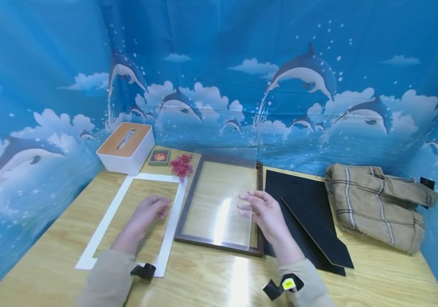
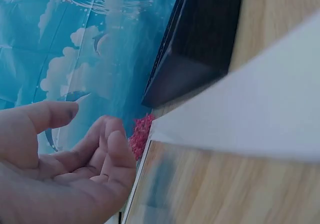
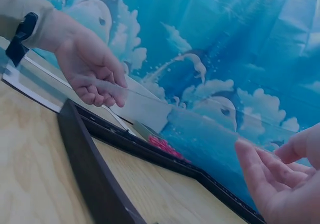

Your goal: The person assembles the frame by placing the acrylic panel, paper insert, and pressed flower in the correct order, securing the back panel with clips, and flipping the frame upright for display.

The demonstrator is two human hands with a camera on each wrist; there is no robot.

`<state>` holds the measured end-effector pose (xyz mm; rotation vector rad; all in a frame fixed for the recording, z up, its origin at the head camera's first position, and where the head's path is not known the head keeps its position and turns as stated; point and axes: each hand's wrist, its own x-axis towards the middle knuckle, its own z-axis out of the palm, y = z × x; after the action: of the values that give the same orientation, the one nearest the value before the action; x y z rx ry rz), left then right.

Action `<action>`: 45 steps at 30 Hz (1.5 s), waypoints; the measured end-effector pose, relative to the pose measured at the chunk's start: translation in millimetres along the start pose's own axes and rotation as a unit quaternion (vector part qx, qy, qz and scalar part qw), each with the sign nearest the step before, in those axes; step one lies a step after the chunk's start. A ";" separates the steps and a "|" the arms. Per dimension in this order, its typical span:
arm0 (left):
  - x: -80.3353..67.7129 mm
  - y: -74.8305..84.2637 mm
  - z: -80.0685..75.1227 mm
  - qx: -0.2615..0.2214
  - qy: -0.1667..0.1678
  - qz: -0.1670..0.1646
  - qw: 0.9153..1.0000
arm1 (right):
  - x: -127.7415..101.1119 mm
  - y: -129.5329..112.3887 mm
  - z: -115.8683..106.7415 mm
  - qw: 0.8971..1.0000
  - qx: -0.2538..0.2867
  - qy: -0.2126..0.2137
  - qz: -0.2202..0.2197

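Clear glossy sheet [image 1: 222, 200], thin and rectangular, is lying tilted over dark wooden frame [image 1: 188, 200] on pale wood table [image 1: 69, 226], far edge sticking past frame.

Right hand [image 1: 265, 213] is touching sheet's right edge, fingers nearly straight, grip released. Left hand [image 1: 146, 215] is resting inside flat white mat border [image 1: 170, 226], fingers loosely curled, grasping nothing.

Sheet outline is hard to make out except by glare. Black backing boards [image 1: 311, 213] are lying just right of frame, leaving little room there.
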<state>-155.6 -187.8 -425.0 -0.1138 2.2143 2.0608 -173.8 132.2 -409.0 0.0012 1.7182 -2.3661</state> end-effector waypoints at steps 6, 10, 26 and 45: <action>9.7 -5.9 12.5 -0.042 -0.011 -0.014 0.999 | 6.3 1.5 -15.5 1.000 -0.005 0.005 0.008; 17.5 -6.0 19.7 -0.052 -0.012 -0.030 0.998 | 8.9 1.4 -25.0 1.000 -0.001 0.008 0.002; 39.4 -2.3 35.6 -0.126 -0.025 -0.087 0.988 | 14.9 3.5 -46.2 0.999 0.024 0.011 0.026; 39.6 -2.5 34.7 0.047 -0.033 -0.089 0.994 | 20.2 10.4 -47.9 0.998 0.002 0.010 0.055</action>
<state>-193.3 -152.5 -435.2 -0.2228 2.1720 1.8401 -197.8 170.6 -436.5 0.1182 1.6771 -2.2978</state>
